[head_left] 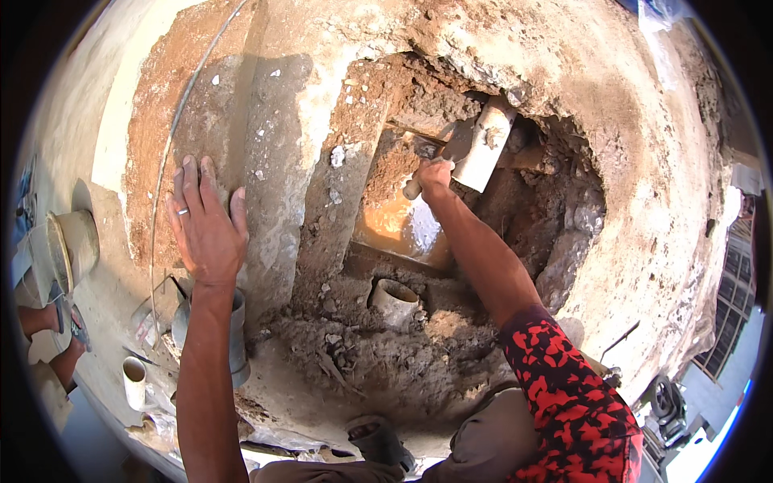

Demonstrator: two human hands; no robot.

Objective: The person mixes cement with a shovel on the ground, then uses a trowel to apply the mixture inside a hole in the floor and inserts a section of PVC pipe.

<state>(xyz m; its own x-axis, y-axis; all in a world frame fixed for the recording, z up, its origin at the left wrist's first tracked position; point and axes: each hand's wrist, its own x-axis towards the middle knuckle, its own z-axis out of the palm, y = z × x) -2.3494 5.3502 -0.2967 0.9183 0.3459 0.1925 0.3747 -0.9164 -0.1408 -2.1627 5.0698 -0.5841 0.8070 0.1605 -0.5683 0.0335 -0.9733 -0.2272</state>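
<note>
Broken-open grey concrete wall (pixel 612 145) fills most of the frame, with a ragged hole of reddish brick and rubble (pixel 515 217) at centre right. Inside the hole, near the upper centre, a steel-bladed plastering trowel with a pale wooden handle (pixel 471 149) sits against the brick, and the right hand (pixel 433 175) is closed around its handle. The left hand (pixel 205 221), fingers spread and flat, presses on the rough plaster at centre left, gripping nothing. Below the hole, a short grey pipe stub (pixel 393 299) sticks out of loose mortar. At the left edge sits a beige bucket (pixel 74 245); lower left stands a small white pipe piece (pixel 134 380).
</note>
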